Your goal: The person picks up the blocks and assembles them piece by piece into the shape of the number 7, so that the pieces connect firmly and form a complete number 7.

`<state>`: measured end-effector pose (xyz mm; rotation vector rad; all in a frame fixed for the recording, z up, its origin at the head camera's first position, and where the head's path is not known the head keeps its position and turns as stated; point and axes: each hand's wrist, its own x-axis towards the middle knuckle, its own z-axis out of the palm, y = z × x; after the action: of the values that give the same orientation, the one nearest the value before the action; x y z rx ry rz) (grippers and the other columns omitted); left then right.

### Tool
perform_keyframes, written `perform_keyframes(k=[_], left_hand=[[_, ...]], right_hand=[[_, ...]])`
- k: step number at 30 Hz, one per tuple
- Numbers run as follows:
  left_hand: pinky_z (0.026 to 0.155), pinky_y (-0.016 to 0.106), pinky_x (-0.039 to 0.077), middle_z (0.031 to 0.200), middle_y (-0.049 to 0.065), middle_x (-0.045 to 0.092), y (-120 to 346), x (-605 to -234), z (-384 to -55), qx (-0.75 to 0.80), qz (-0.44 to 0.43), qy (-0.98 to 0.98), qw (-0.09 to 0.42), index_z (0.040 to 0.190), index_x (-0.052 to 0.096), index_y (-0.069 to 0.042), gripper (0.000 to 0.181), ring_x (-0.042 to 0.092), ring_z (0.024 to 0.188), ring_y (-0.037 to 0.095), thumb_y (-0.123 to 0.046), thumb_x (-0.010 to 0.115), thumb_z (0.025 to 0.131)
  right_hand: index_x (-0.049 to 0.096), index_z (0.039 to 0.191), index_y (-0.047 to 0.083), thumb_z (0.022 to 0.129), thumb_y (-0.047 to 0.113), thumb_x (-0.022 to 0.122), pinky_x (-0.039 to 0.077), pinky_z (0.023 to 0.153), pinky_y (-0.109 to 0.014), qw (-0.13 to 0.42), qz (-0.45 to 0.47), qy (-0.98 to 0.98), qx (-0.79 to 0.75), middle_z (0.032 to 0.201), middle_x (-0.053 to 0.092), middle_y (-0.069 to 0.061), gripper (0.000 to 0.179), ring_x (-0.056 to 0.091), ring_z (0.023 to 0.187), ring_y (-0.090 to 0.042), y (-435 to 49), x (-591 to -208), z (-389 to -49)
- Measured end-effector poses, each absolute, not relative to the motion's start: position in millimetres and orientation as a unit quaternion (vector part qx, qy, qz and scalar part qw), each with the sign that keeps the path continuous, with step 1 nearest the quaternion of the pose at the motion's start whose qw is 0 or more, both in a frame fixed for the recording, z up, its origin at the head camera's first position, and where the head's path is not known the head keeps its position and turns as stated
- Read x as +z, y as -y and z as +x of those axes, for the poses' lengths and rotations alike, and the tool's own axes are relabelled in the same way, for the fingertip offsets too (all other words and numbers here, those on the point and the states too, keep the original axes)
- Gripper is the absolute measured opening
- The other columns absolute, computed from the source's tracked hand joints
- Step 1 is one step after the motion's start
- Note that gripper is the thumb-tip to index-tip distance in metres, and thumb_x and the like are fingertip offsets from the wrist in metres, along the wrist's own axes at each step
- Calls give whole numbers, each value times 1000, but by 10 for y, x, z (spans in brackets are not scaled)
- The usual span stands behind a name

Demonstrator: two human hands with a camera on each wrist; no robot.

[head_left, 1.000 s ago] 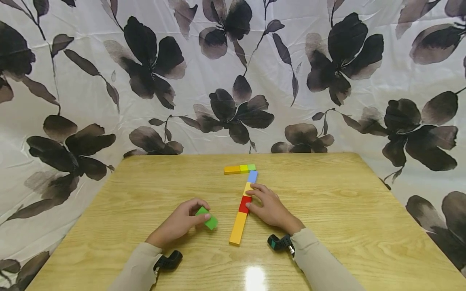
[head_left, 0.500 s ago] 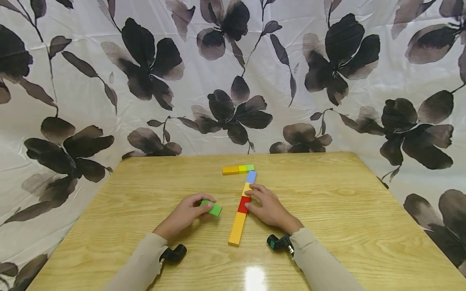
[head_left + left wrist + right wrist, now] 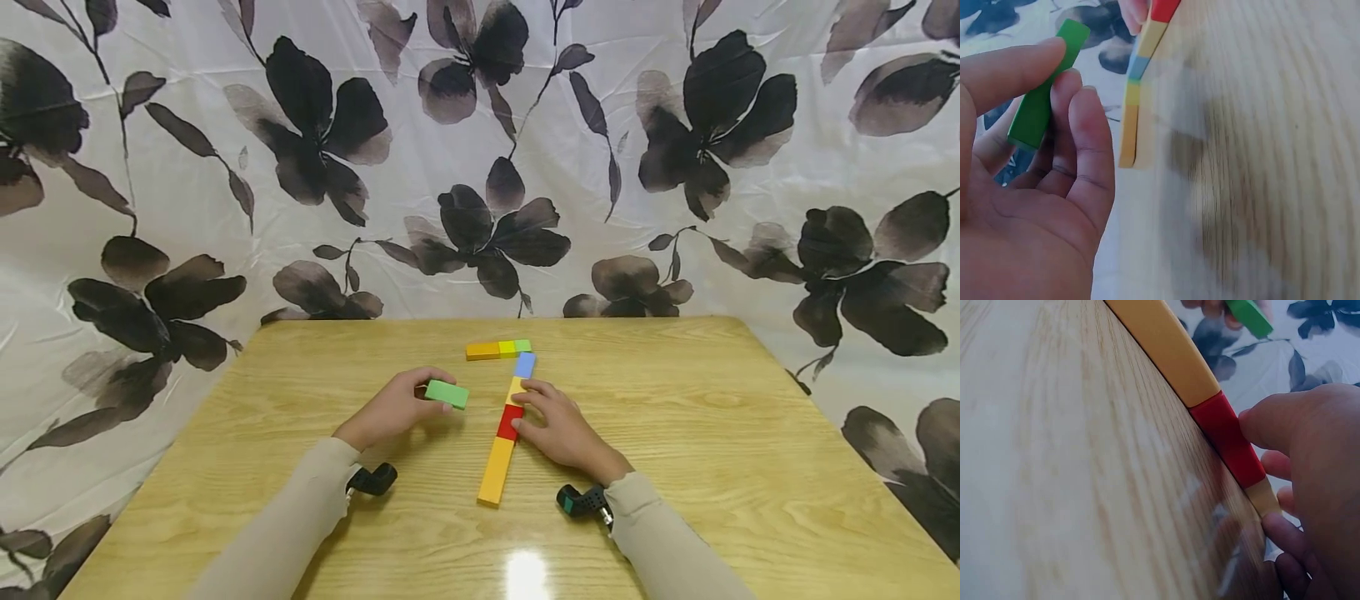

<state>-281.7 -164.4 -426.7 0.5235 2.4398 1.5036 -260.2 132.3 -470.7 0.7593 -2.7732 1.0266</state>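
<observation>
My left hand (image 3: pixel 396 408) pinches a green block (image 3: pixel 447 394) between thumb and fingers, raised above the table left of a row of blocks. In the left wrist view the green block (image 3: pixel 1044 87) slants upward under the thumb. From near to far, the row joins a long orange block (image 3: pixel 496 472), a red block (image 3: pixel 509 422), a pale yellow block (image 3: pixel 515 390) and a blue block (image 3: pixel 525 364). My right hand (image 3: pixel 558 427) rests along the row's right side. Its thumb touches the red block (image 3: pixel 1229 440); the other fingers lie by the pale yellow block (image 3: pixel 1264 499).
Across the row's far end lies a short crosswise line: an orange block (image 3: pixel 482 351), a yellow block (image 3: pixel 507 348) and a light green block (image 3: pixel 522 346). All lie on a wooden table (image 3: pixel 675 433), with a flowered cloth (image 3: pixel 592 150) hanging behind.
My left hand has moved forward and to the right with the green block, which has turned from slanting to lying nearly crosswise. The right hand has stayed at the row.
</observation>
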Motion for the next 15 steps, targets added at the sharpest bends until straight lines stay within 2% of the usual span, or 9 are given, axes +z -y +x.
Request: perform_keyframes(k=[4,15], left_hand=[[87,36,47,117,7,62,1605,-4276,-2874,522,153,-834,96,128,64,-13,40,57,101,26,-19,77,90],[86,33,50,124,10,60,1553,-4336,-3015,537,124,-830,85,134,62,-9,47,60,104,24,-22,75,91]], right_hand=[[62,137,11,99,32,64,24,109,-62,47,250,906,338,154,41,-9,43,34,142,-34,-1331,-4717,-2604],[61,138,11,99,32,64,22,110,-63,33,248,906,342,155,40,-9,44,33,143,-32,-1331,-4683,-2588]])
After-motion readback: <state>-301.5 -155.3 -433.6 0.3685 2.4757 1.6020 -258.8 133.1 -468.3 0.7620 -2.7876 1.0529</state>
